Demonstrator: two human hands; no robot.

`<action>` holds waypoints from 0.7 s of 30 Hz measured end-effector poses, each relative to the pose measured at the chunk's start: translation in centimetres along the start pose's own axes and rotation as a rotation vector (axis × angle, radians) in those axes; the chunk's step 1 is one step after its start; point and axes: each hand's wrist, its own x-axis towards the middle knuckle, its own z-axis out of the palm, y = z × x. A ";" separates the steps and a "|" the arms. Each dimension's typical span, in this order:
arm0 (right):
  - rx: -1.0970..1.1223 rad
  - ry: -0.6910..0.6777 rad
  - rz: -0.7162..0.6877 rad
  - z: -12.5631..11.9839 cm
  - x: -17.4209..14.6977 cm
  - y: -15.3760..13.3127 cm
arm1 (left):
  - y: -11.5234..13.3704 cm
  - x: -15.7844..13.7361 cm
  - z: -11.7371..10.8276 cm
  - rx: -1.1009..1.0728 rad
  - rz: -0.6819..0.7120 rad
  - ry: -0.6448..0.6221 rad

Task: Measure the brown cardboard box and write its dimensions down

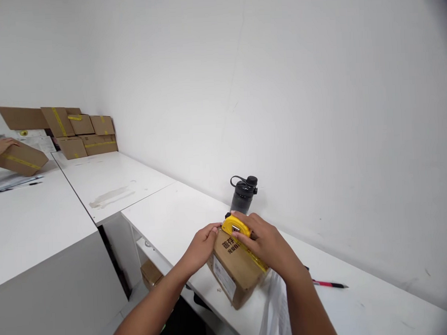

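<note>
A small brown cardboard box (246, 267) with dark printed characters, a white label and a yellow strip along its top sits on the narrow white table. My right hand (261, 240) grips a yellow tape measure (234, 225) at the box's far top edge. My left hand (202, 245) is closed at the far left corner of the box, with thumb and fingers close together near the tape measure. What those fingertips pinch, if anything, is too small to make out. Just behind the tape measure stands a dark water bottle (243, 194) with a loop on its lid.
A red and black pen (330, 284) lies on the table right of my forearm, by a clear plastic bag (276, 308). Taped cartons (83, 131) are stacked far left. There, another person's hand (2, 146) holds a box (21, 156). One carton (150, 273) sits below the table.
</note>
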 end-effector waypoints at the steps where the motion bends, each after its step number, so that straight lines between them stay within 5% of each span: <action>1: -0.038 0.010 0.000 0.0 -0.1 -0.1 | -0.2 0.2 0.3 0.003 0.008 0.028; 7: -0.196 0.111 -0.005 0.8 0.0 0.1 | 0.0 1.0 2.0 -0.073 0.065 0.016; 21: -0.209 0.114 0.110 1.9 1.2 -0.1 | -0.2 1.3 1.9 -0.038 0.047 0.021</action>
